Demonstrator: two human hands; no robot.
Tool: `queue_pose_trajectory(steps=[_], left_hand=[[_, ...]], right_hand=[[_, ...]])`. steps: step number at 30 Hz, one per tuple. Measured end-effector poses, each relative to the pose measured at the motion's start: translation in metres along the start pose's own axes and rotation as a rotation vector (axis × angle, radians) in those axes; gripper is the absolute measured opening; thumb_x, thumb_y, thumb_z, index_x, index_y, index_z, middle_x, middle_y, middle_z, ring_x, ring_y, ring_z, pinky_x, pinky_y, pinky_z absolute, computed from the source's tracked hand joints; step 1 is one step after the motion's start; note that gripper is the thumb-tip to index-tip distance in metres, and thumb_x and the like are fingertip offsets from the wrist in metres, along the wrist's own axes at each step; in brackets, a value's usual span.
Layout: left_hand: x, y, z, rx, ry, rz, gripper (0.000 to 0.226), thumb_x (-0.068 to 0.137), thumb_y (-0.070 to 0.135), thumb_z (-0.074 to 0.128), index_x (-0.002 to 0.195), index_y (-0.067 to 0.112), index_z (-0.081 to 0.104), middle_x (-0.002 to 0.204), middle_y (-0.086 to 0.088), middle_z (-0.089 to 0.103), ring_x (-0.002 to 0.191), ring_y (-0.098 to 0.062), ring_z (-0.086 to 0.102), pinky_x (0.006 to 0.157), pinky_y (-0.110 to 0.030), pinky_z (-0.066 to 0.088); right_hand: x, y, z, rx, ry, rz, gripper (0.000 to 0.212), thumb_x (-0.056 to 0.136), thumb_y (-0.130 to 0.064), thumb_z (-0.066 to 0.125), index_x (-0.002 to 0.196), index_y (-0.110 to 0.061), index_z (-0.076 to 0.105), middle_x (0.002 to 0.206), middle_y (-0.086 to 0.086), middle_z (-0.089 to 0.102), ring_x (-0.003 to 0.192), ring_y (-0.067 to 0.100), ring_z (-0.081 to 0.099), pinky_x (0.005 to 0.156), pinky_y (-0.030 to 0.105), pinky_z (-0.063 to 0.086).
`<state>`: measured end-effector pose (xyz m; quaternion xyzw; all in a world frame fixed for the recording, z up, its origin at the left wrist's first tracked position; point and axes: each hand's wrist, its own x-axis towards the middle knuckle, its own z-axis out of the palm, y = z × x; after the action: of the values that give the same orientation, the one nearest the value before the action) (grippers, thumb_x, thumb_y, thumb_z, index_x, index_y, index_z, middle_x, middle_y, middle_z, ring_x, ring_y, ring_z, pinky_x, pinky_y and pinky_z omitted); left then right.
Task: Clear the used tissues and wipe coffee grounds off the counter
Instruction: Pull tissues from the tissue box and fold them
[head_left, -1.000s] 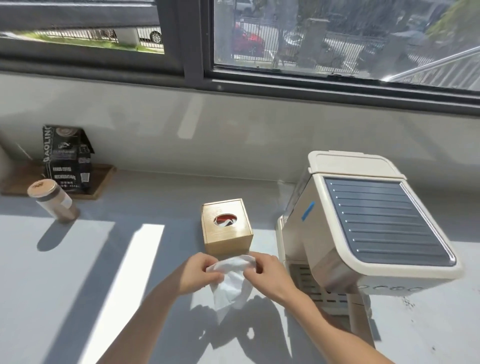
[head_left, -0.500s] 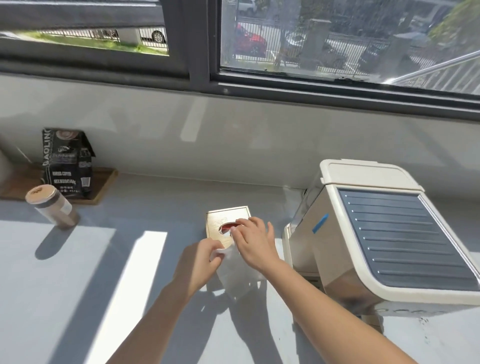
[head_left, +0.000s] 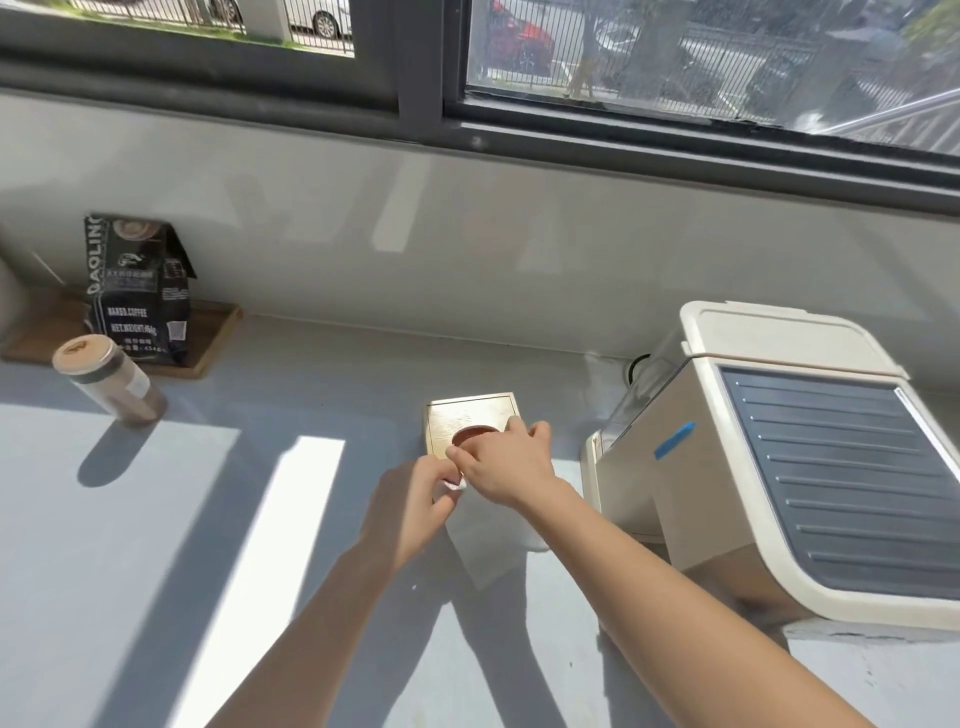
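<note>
Tissue (head_left: 485, 545) hangs below both hands at the wooden tissue box (head_left: 470, 418); left hand (head_left: 415, 499) and right hand (head_left: 506, 465) pinch its top edge, fingers curled closed.

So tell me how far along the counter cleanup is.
Early stage, it seems. Done: nothing visibly wiped. In hand: both the left hand and right hand pinch a white tissue hanging in front of the wooden tissue box. Left: dark specks on the counter near the coffee machine need wiping, then the tissue needs binning. No used tissues lie in view.
</note>
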<state>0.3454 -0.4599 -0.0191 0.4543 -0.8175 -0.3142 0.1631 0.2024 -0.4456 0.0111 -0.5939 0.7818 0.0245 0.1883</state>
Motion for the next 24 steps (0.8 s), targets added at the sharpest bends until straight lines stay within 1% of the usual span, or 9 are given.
queue_pose_trajectory(steps=[3, 8, 10, 12, 15, 17, 19, 22, 24], left_hand=[[-0.001, 0.0, 0.0, -0.003, 0.009, -0.002, 0.009, 0.083, 0.022, 0.058, 0.089, 0.02, 0.065, 0.09, 0.004, 0.069, 0.083, -0.025, 0.061, 0.075, -0.035, 0.049], [0.003, -0.003, -0.005, 0.022, 0.033, -0.014, 0.009, 0.081, 0.024, 0.055, 0.086, 0.022, 0.061, 0.08, 0.001, 0.064, 0.079, -0.028, 0.06, 0.071, -0.036, 0.048], [0.003, -0.002, -0.007, -0.025, 0.056, -0.04, 0.017, 0.079, 0.024, 0.055, 0.095, 0.029, 0.058, 0.075, 0.006, 0.062, 0.075, -0.025, 0.06, 0.071, -0.036, 0.049], [0.004, 0.001, -0.007, -0.063, 0.062, -0.059, 0.036, 0.078, 0.025, 0.056, 0.113, 0.033, 0.049, 0.074, 0.008, 0.059, 0.075, -0.026, 0.061, 0.072, -0.036, 0.05], [0.014, 0.007, -0.005, -0.064, 0.046, -0.064, 0.051, 0.078, 0.024, 0.057, 0.127, 0.032, 0.043, 0.088, 0.004, 0.064, 0.082, -0.027, 0.062, 0.077, -0.037, 0.05], [0.023, 0.012, -0.002, -0.049, 0.046, -0.054, 0.046, 0.077, 0.023, 0.057, 0.122, 0.033, 0.052, 0.096, 0.004, 0.069, 0.082, -0.024, 0.063, 0.077, -0.032, 0.05], [0.028, 0.018, 0.002, -0.019, 0.064, -0.053, 0.041, 0.076, 0.022, 0.058, 0.114, 0.036, 0.059, 0.094, 0.006, 0.071, 0.081, -0.022, 0.064, 0.069, -0.027, 0.046], [0.032, 0.023, 0.008, 0.009, 0.12, -0.063, 0.033, 0.075, 0.022, 0.058, 0.104, 0.035, 0.066, 0.092, 0.006, 0.071, 0.081, -0.023, 0.063, 0.064, -0.026, 0.039], [0.035, 0.022, 0.011, 0.009, 0.139, -0.084, 0.026, 0.076, 0.022, 0.059, 0.1, 0.03, 0.068, 0.096, 0.003, 0.071, 0.084, -0.025, 0.063, 0.065, -0.027, 0.04]], right_hand=[[0.007, -0.004, -0.005, 0.063, -0.099, 0.034, 0.051, 0.096, -0.047, 0.023, 0.082, -0.023, 0.066, 0.092, -0.001, 0.062, 0.114, 0.021, 0.036, 0.089, 0.043, 0.021], [0.007, 0.007, -0.015, 0.528, 0.193, 0.087, 0.036, 0.094, -0.024, 0.038, 0.094, -0.024, 0.074, 0.107, -0.002, 0.071, 0.114, 0.023, 0.051, 0.095, 0.039, 0.04], [0.004, 0.011, -0.018, 0.653, 0.265, 0.098, 0.034, 0.095, -0.02, 0.039, 0.096, -0.02, 0.074, 0.111, 0.0, 0.071, 0.114, 0.022, 0.054, 0.095, 0.039, 0.044], [-0.001, 0.015, -0.019, 0.696, 0.295, 0.081, 0.033, 0.095, -0.018, 0.041, 0.097, -0.019, 0.074, 0.11, -0.001, 0.071, 0.113, 0.022, 0.056, 0.094, 0.038, 0.046], [-0.008, 0.019, -0.017, 0.701, 0.297, 0.048, 0.031, 0.087, -0.012, 0.046, 0.1, -0.022, 0.072, 0.106, -0.006, 0.072, 0.109, 0.017, 0.058, 0.092, 0.035, 0.048], [-0.011, 0.021, -0.015, 0.691, 0.31, 0.031, 0.032, 0.083, -0.009, 0.049, 0.102, -0.023, 0.071, 0.103, -0.006, 0.072, 0.105, 0.016, 0.058, 0.09, 0.034, 0.049], [-0.013, 0.024, -0.011, 0.698, 0.336, 0.021, 0.031, 0.082, -0.008, 0.051, 0.101, -0.021, 0.071, 0.099, -0.005, 0.071, 0.1, 0.016, 0.06, 0.088, 0.033, 0.049], [-0.016, 0.027, -0.005, 0.75, 0.3, -0.012, 0.02, 0.082, -0.023, 0.06, 0.098, -0.025, 0.071, 0.097, -0.01, 0.071, 0.096, 0.007, 0.063, 0.083, 0.024, 0.048], [-0.019, 0.029, 0.0, 0.776, 0.227, -0.073, 0.025, 0.079, -0.033, 0.063, 0.103, -0.027, 0.069, 0.105, -0.013, 0.068, 0.103, 0.001, 0.06, 0.087, 0.021, 0.045]])
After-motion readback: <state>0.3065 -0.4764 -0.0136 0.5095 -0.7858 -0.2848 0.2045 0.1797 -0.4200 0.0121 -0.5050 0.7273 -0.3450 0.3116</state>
